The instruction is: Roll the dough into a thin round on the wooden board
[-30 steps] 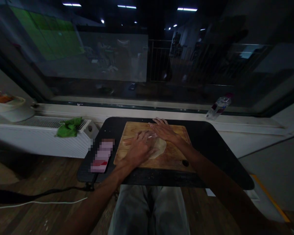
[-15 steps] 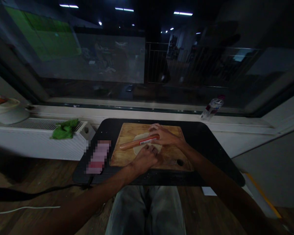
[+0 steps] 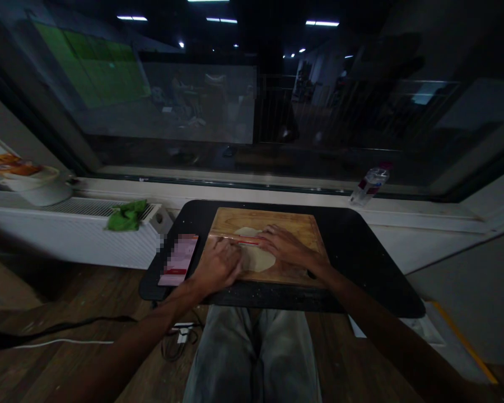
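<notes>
A slim wooden rolling pin [image 3: 247, 240] with a red label lies crosswise over a flat round of dough [image 3: 258, 260]. The dough rests on a wooden cutting board [image 3: 231, 216]. My left hand [image 3: 222, 260], slightly blurred, has its fingers curled at the pin's left end. At the other end, my right hand [image 3: 283, 244] is closed over the pin, hiding its tip. Part of the dough's left side is covered by my left hand.
The board sits on a small black table [image 3: 361, 246]. A phone [image 3: 180, 260] with a lit, partly pixelated screen lies left of the board. On the windowsill stands a tilted-looking plastic bottle [image 3: 370, 183]. A green cloth [image 3: 127, 215] drapes over the radiator [image 3: 96, 235].
My left hand has moved from the dough's near edge leftward to the pin's left end. The pin now lies more level across the dough, with my right hand still on it. The view has shifted slightly.
</notes>
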A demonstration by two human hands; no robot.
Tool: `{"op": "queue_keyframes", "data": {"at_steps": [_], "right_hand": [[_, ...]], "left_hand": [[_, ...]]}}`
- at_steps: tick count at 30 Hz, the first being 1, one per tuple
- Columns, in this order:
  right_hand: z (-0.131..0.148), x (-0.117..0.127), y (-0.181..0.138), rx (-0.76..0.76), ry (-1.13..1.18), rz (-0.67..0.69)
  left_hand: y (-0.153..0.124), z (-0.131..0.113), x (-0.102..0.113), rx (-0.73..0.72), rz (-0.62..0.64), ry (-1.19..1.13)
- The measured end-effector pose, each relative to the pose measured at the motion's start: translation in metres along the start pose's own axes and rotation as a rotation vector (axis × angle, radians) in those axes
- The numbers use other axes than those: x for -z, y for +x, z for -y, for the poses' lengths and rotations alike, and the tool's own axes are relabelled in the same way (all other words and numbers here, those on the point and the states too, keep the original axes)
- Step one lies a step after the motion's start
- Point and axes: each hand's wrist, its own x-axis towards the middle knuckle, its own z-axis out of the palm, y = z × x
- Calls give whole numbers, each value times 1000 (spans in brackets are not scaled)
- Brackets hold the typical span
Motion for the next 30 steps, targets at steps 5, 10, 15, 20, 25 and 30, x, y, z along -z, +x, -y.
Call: {"op": "queue_keyframes", "data": {"at_steps": [5,10,15,20,25,30], "right_hand": [[-1,-5,0,-120,-100,-56],[-18,-5,0,-192,-139,46],[-28,-17,-1,-264,-95,12],[-14,-34,-2,-384,-184,-69],[7,-42,-9,-431,-268,-148],[30,-46,-25,-404,-328,-238]], "left_hand": [[48,32,0,457,-12,53],[72,48,-23,422,152,109],[59,43,-31,397,181,157],[40,33,-28,378,154,86],[22,17,-24,415,100,76],[2,-1,-18,432,69,65]]}}
